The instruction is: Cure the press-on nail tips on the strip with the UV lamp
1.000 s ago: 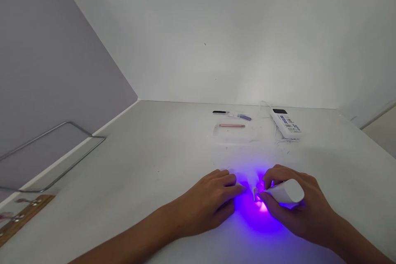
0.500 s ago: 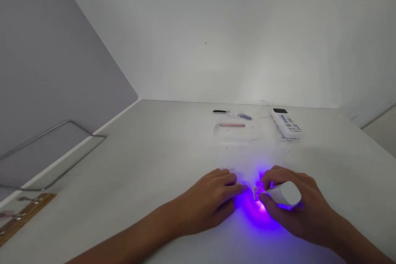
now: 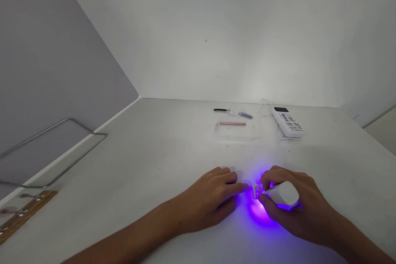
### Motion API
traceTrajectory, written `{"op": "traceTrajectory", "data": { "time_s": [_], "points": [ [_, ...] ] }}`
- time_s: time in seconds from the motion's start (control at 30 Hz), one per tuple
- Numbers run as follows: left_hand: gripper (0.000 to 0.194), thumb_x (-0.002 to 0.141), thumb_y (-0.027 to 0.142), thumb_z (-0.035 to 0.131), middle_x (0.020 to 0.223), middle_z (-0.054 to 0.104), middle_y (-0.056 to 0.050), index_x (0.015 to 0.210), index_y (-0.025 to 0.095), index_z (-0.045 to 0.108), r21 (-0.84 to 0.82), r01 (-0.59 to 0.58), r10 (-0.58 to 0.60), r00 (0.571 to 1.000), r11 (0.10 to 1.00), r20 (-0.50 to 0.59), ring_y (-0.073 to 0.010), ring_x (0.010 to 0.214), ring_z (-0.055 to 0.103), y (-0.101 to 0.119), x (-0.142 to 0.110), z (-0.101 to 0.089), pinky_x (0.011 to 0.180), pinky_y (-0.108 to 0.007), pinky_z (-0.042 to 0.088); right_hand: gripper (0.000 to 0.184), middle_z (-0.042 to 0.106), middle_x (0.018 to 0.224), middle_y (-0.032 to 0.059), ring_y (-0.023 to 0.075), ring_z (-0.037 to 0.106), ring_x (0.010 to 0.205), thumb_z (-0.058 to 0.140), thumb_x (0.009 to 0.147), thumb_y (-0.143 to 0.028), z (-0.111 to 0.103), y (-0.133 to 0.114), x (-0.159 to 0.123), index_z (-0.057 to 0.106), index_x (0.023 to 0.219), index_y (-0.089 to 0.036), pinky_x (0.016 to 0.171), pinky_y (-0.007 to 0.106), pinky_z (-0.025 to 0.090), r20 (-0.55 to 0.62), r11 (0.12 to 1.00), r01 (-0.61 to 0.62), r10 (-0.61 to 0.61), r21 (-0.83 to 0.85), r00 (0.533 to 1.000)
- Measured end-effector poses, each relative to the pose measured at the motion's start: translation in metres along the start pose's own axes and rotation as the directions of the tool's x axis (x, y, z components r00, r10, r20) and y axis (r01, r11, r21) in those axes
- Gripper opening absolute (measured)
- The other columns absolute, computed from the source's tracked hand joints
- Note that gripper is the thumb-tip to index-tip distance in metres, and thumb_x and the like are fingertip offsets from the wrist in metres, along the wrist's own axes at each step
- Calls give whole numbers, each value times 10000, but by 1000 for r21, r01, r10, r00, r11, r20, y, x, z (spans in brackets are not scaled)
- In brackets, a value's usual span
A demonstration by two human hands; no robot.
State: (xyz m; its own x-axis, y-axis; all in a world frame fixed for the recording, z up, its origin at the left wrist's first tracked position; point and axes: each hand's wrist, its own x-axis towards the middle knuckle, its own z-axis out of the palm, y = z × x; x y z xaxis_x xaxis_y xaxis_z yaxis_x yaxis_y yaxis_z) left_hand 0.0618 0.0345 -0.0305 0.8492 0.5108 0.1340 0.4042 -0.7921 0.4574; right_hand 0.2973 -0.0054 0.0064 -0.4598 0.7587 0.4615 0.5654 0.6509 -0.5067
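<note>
My right hand [image 3: 309, 204] is wrapped round a white handheld UV lamp [image 3: 287, 194], its thick rounded end toward me. Thumb and index finger pinch near the lamp's narrow end, where small clear and white parts [image 3: 256, 191] show; their exact shape is lost in the glare. Purple light spills from beneath onto the white tabletop [image 3: 173, 148]. To the left, my left hand [image 3: 218, 196] rests on the table, holding nothing that I can see. Its index finger points right into the purple glow, close to the lamp's tip, and the other fingers curl loosely.
Farther back lie a pink pen-like stick [image 3: 233, 123], a black-handled tool [image 3: 220, 110] and a grey-blue-ended tool [image 3: 246, 115]. A white labelled device [image 3: 287, 123] with a cable stands right of them. At left are a bent metal wire frame [image 3: 77, 163] and a wooden strip with metal fittings [image 3: 29, 212].
My left index finger reaches slightly farther right, nearer the lamp's tip. The lamp has shifted very slightly left, and the purple glow around the left hand has shrunk.
</note>
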Motion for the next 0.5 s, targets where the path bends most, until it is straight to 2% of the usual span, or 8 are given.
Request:
{"op": "traceTrajectory", "data": {
  "time_s": [0.5],
  "points": [
    [364, 985, 108, 441, 851, 592, -35, 1274, 234, 624, 13, -4, 4, 1000, 1000, -3, -203, 770, 541, -1, -1, 0, 734, -323, 429, 77, 708, 736, -21, 146, 687, 609, 577, 922, -178, -1, 1, -1, 551, 938, -249, 589, 253, 578, 13, 1000, -21, 21, -11, 1000]
  ]
}}
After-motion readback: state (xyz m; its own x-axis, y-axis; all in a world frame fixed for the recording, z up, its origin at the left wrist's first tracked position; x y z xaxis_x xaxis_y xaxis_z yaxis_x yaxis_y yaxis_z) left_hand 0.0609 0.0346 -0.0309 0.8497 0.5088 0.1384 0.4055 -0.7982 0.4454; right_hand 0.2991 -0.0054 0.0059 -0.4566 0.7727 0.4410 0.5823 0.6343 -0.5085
